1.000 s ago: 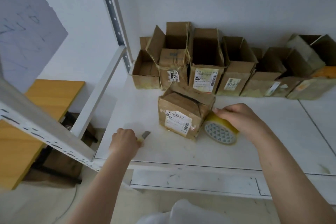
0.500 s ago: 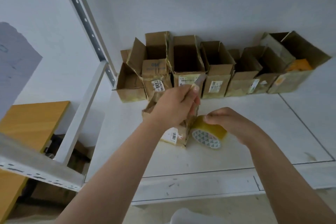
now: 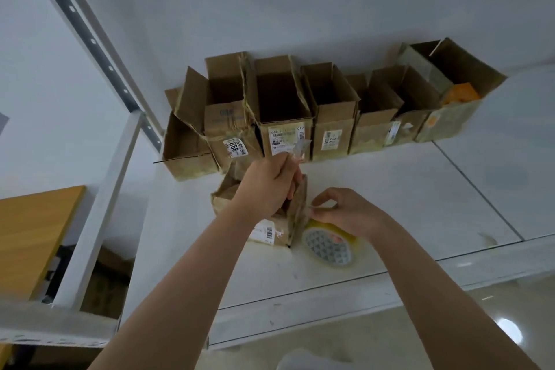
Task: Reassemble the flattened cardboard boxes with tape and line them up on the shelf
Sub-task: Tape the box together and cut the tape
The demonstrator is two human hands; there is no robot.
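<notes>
Seven or so assembled boxes [image 3: 283,117] stand open-topped in a row along the back of the white shelf [image 3: 405,198], from about eleven o'clock round to one o'clock from where I look down. The box in work [image 3: 297,213] sits alone in front of that row, close to twelve o'clock and well nearer the shelf's front edge, with a printed label facing me low on its side.

My left hand [image 3: 267,189] is over the top of this box, fingers curled tight round a thin, pale, shiny thing [image 3: 298,149] that pokes up past the knuckles; I cannot tell whether it is a blade or a scrap of tape. My right hand [image 3: 345,213] is at three o'clock of the box, just beside its right wall, thumb and forefinger pinched on what looks like a clear strip of tape running to the box's edge. The yellow tape roll [image 3: 329,245] lies under that wrist, at about five o'clock of the box and nearly touching its corner.

I judge the strip's long axis runs left to right, from my right fingers across to the box. The left hand is the nearer one to the strip's box end, so any cut or press-down would fall to it.
</notes>
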